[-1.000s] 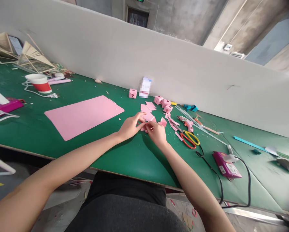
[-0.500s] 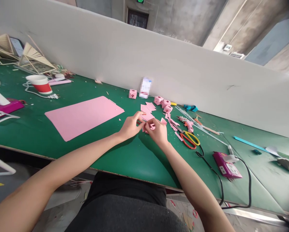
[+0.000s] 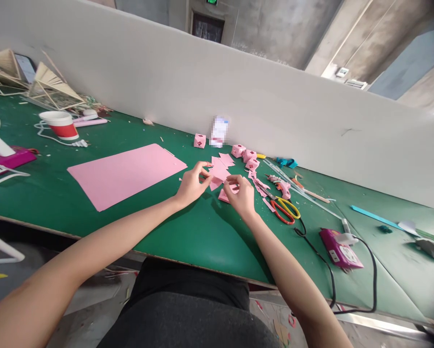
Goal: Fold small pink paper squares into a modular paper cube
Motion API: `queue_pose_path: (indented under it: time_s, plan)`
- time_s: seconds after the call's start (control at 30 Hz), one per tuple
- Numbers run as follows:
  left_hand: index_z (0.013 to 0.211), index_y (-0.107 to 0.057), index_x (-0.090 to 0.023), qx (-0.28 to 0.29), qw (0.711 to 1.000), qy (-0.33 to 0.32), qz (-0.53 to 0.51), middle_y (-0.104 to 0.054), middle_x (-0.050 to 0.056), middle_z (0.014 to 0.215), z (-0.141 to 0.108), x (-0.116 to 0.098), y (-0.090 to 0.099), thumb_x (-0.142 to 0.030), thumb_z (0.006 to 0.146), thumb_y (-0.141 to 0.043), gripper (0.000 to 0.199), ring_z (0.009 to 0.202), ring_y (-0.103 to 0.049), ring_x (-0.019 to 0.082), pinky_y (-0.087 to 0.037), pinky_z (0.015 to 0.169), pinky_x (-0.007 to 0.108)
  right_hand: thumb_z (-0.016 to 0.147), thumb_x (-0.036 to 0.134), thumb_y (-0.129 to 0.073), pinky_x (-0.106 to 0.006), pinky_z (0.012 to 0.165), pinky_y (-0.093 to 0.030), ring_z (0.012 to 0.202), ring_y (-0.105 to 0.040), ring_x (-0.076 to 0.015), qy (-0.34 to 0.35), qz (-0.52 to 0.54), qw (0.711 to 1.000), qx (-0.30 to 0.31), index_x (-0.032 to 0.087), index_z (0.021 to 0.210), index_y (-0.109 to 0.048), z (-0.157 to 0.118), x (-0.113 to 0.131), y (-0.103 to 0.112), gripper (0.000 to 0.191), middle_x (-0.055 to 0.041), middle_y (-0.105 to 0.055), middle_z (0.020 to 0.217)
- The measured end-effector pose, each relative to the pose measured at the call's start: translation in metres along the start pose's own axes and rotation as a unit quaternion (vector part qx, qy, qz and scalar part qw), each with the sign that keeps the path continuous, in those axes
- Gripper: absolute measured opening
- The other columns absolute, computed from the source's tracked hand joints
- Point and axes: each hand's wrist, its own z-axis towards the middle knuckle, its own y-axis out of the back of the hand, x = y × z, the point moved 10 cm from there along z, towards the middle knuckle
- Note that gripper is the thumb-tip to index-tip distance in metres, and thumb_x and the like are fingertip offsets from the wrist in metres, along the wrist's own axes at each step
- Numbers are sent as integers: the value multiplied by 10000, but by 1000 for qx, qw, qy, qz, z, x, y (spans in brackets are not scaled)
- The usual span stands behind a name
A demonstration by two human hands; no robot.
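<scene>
A small piece of pink paper (image 3: pixel 217 179) is stretched between my two hands above the table. My left hand (image 3: pixel 192 186) pinches its left edge between thumb and fingers. At the right corner, the thumb and fingertips of my right hand (image 3: pixel 243 197) close on the same piece. Below and partly behind my right hand lies another folded pink paper piece (image 3: pixel 224 195). More cut pink paper pieces (image 3: pixel 226 159) are spread just beyond the held one.
Folded pink paper shapes (image 3: pixel 238 151) and a phone (image 3: pixel 219 131) stand near the white partition (image 3: pixel 148 72). Scissors (image 3: pixel 285 210), a pink glue gun (image 3: pixel 284 188) and a purple power strip (image 3: pixel 342 249) lie to the right. A pink sheet (image 3: pixel 126 176) and a paper cup (image 3: pixel 60 125) are left.
My hands have drawn apart, the left one leftward and the right one slightly rightward. The pink paper piece between them now shows flat and open.
</scene>
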Motion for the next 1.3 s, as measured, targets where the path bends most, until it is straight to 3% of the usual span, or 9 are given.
queue_pose_path:
  time_s: [0.17, 0.4, 0.57, 0.67, 0.77, 0.83, 0.93, 1.1, 1.3]
  plan:
    - [1211, -525, -200, 33, 999, -27, -1, -757, 16, 903, -6, -12, -11, -188, 899, -656, 339, 853, -739, 167, -583, 744, 265, 956, 399, -531, -314, 722, -527, 796, -696, -200, 39, -3, 998, 48, 234, 907, -673, -5, 13, -15, 223, -34, -755, 915]
    - [1245, -532, -215, 87, 981, -103, 139, -743, 5, 894, -14, -29, -23, -138, 900, -593, 359, 843, -726, 188, -547, 730, 284, 929, 350, -564, -269, 637, -442, 734, -657, -182, 90, -71, 992, 55, 230, 774, -634, -10, 28, -17, 208, -21, -732, 814]
    - [1195, -564, -208, 63, 973, -77, 210, -723, 6, 838, -7, -21, -17, -121, 863, -574, 343, 853, -716, 209, -514, 649, 275, 885, 323, -585, -266, 620, -423, 677, -622, -168, 54, -79, 994, 60, 234, 726, -587, -8, 25, -19, 182, -10, -714, 786]
    - [1191, -560, -194, 47, 968, -63, 239, -712, 23, 838, 0, -9, -8, -96, 849, -547, 356, 859, -706, 218, -498, 624, 277, 883, 319, -577, -271, 647, -445, 681, -627, -168, 18, -73, 996, 37, 234, 722, -563, -4, 15, -8, 183, -6, -709, 785]
    - [1202, -546, -201, 31, 977, -44, 205, -694, -4, 787, 6, 2, 3, -135, 862, -567, 347, 776, -687, 193, -517, 663, 283, 910, 342, -564, -280, 679, -461, 727, -649, -180, 5, -74, 997, 18, 233, 750, -579, -1, 8, 1, 194, -11, -719, 805]
    - [1249, -522, -205, 46, 986, -55, 153, -719, 15, 892, 5, 1, 2, -208, 906, -579, 348, 855, -696, 192, -544, 727, 295, 923, 350, -567, -283, 686, -464, 759, -665, -188, 12, -81, 996, 33, 232, 786, -611, -1, 7, -2, 186, -17, -733, 830]
    - [1297, -504, -210, 98, 985, -83, 112, -717, 68, 1117, -1, -6, -13, -294, 919, -633, 408, 1023, -687, 216, -562, 803, 319, 943, 347, -568, -284, 666, -461, 807, -686, -206, 36, -104, 992, 63, 232, 844, -662, -3, 10, -12, 179, -32, -747, 869]
    - [1301, -521, -235, 156, 976, -86, 127, -739, 38, 1015, -10, -7, -33, -194, 949, -572, 358, 948, -711, 217, -558, 756, 317, 962, 345, -571, -299, 699, -499, 857, -710, -212, 56, -78, 993, 68, 238, 929, -702, -6, 16, -18, 173, -38, -766, 928]
    - [1268, -528, -203, 75, 996, -30, 44, -720, 35, 941, -3, 3, -18, -187, 920, -600, 356, 816, -716, 164, -559, 679, 252, 892, 464, -643, -318, 694, -565, 729, -727, -188, -52, 63, 991, 109, 234, 943, -677, -6, -9, -31, 238, -11, -766, 837]
